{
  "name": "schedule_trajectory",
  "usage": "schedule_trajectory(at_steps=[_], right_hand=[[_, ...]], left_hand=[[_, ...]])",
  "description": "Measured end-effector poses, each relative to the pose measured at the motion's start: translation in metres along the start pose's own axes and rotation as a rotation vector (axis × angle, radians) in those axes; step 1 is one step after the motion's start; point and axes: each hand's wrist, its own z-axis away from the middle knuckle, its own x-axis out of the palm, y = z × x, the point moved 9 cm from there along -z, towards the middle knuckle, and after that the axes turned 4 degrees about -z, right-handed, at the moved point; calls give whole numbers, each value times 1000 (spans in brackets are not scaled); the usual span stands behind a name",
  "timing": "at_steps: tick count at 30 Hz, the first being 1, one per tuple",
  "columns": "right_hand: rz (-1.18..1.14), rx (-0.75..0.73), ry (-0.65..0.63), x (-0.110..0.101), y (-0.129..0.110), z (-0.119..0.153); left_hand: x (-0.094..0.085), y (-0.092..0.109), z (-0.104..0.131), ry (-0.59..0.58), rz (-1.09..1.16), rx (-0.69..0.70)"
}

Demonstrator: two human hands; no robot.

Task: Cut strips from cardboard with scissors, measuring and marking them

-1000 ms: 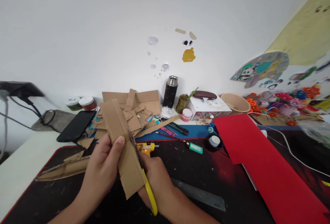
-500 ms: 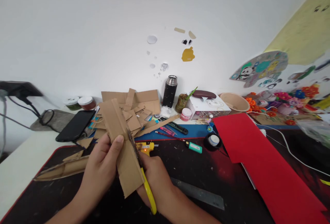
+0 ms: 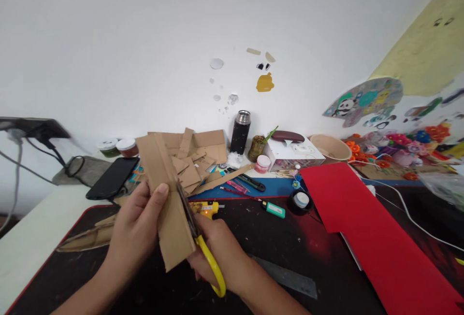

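Head view shows a strip of cardboard (image 3: 174, 233), which is held up over the dark mat (image 3: 261, 233), at the lower middle. It is clamped by the left hand (image 3: 143, 213), with the thumb pressed on its face and the other fingers partly hidden. The yellow-handled scissors (image 3: 214, 266) are gripped firmly by the right hand (image 3: 213, 242), and their blades are laid along the right edge of the strip; how far they are parted cannot be told. The step in hand is judged to be the trimming of this edge. For the next move, a steady strip seems to be needed, with the cut guided evenly and the thumb placed clear of the blades. Just beyond the right hand, a yellow glue gun (image 3: 209, 208) is seen with its small light lit. Farther back, cardboard scraps (image 3: 190, 174) are piled, while a ruler (image 3: 290, 279) is partly covered by the right forearm.
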Motion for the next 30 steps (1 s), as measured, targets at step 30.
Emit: schedule_trajectory(at_steps=[30], right_hand=[[-257, -10, 120, -30, 2, -7]], left_hand=[[42, -28, 0, -471, -68, -87]])
